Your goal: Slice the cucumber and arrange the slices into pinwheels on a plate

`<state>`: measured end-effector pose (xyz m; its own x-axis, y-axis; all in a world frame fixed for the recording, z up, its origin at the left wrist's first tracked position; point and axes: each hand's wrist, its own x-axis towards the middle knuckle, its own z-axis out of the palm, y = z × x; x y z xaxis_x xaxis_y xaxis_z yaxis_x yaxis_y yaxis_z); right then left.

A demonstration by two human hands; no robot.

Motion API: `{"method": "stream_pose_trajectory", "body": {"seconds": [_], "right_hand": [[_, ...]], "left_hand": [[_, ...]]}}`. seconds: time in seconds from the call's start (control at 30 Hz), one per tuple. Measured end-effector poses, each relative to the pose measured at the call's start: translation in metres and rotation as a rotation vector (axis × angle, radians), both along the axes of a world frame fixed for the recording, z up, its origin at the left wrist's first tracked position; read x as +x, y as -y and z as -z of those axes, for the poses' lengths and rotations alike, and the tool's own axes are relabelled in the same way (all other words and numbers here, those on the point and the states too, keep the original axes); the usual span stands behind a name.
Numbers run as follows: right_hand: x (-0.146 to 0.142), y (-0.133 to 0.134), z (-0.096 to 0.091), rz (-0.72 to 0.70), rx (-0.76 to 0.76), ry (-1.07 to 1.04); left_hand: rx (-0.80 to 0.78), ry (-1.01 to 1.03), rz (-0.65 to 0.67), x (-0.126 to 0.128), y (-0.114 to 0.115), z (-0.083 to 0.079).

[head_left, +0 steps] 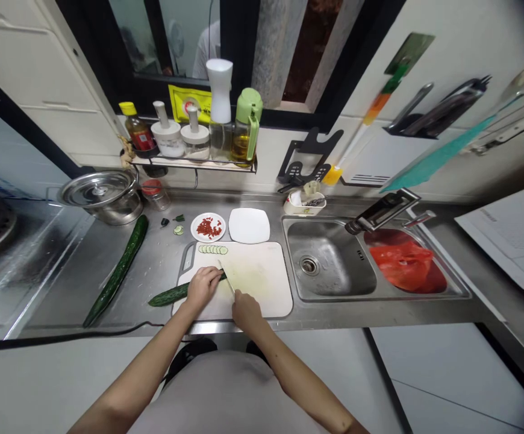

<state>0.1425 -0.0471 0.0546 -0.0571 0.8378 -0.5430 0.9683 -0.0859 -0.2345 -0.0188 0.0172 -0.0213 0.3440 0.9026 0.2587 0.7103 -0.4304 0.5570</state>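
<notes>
A white cutting board [262, 283] lies on the steel counter in front of me. My left hand [203, 284] presses down on a dark green cucumber [168, 295] that lies across the board's left edge. My right hand [245, 307] grips a knife [226, 275] whose blade meets the cucumber's cut end. A row of several cucumber slices [213, 249] lies at the board's far left corner.
A whole long cucumber [120, 269] lies on the counter to the left. Behind the board stand a small plate of chopped red chili [208, 227] and an empty white plate [249, 225]. A steel pot [102, 196] stands at the left, a sink [329, 265] with a red bag [404, 265] at the right.
</notes>
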Motion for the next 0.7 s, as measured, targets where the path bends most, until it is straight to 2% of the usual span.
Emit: {"method": "stream_pose_trajectory", "body": {"seconds": [0.33,0.7], "right_hand": [[-0.003,-0.002,0.009,0.019,0.039,-0.004],[-0.002,0.010,0.011,0.030,0.024,0.017]], "left_hand": [[-0.012,-0.002,-0.001,0.000,0.000,0.001],[0.005,-0.005,-0.012,0.000,0.002,0.002]]}}
